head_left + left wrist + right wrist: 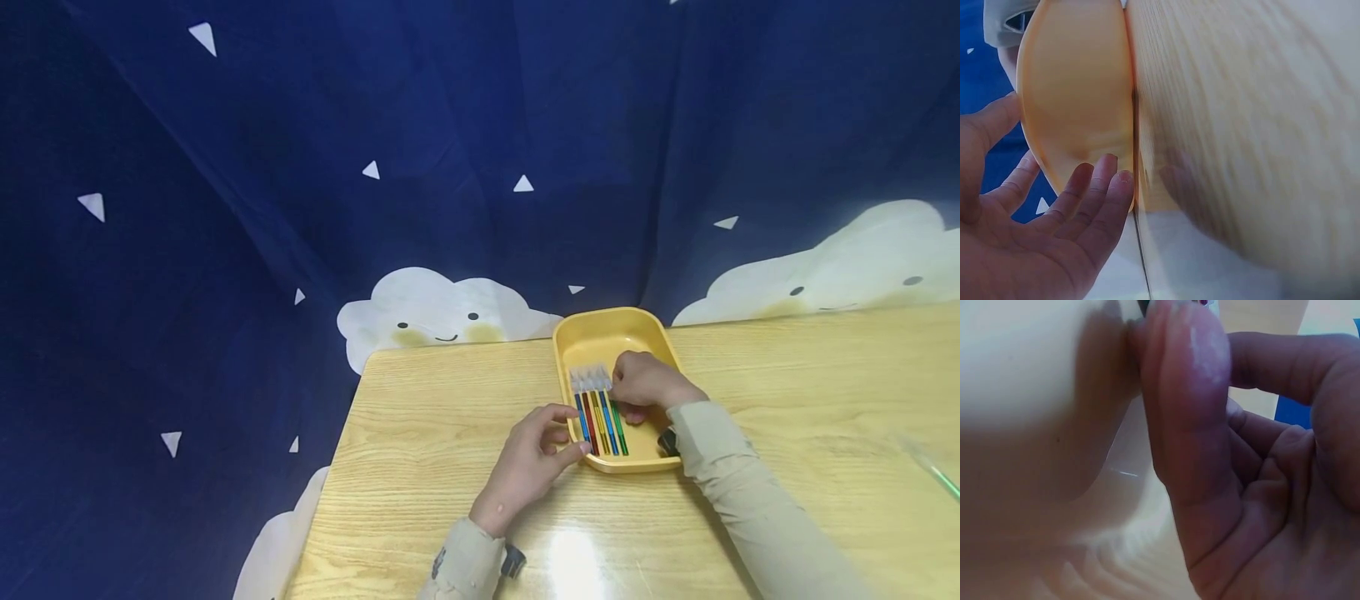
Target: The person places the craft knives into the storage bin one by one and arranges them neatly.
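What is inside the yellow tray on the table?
Inside the yellow tray lies a row of pens side by side: blue, red, yellow, blue and green, with clear caps. The right hand rests on their right side and covers whatever lies beneath it.

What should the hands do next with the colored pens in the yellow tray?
Probably the right hand nudges the green pen snug against the row of pens, since it sits at that end, while the left hand steadies the yellow tray.
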The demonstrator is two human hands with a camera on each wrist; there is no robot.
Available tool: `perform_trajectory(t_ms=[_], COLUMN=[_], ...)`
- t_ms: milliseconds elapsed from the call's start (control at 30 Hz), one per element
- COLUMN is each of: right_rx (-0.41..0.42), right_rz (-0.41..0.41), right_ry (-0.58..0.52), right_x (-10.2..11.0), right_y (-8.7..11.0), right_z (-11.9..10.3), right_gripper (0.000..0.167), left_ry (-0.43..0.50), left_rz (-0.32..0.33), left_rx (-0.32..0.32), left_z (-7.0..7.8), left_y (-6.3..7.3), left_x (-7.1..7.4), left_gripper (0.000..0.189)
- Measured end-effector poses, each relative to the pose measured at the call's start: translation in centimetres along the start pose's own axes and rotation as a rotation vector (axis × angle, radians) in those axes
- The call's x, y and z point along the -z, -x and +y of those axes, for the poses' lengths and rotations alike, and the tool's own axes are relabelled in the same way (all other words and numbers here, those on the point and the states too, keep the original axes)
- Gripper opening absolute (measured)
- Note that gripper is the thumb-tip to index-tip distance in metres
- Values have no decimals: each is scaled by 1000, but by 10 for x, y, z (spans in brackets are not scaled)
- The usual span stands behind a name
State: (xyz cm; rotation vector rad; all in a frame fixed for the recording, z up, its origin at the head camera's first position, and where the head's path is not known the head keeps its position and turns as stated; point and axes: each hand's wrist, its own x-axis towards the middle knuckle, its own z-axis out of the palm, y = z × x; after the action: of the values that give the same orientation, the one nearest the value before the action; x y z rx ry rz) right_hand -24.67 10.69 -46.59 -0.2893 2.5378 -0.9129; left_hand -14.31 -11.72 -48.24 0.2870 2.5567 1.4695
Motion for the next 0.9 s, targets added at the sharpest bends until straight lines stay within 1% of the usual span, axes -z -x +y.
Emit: perform_trajectory(t_ms=[233,467,633,800,900], right_rx=[4,11,19,20,40], right_rz=[1,0,13,51,90], right_ry=[-24,-4,-18,-25,-11], right_x=[0,-1,0,1,1], right_y=[-1,-1,-1,-2,-3], right_z=[-1,0,0,1,2], right_gripper=[23,25,24,28,30], left_ry=[2,9,14,27,38], left_rz=[1,-4,-7,-12,-10], left_rx=[-10,-13,-15,-29,-38], left_z=[-1,-1,-2,-2,-3], left_y=[0,0,0,0,0], left_x=[1,1,1,1,0], left_gripper=[43,44,44,44,43])
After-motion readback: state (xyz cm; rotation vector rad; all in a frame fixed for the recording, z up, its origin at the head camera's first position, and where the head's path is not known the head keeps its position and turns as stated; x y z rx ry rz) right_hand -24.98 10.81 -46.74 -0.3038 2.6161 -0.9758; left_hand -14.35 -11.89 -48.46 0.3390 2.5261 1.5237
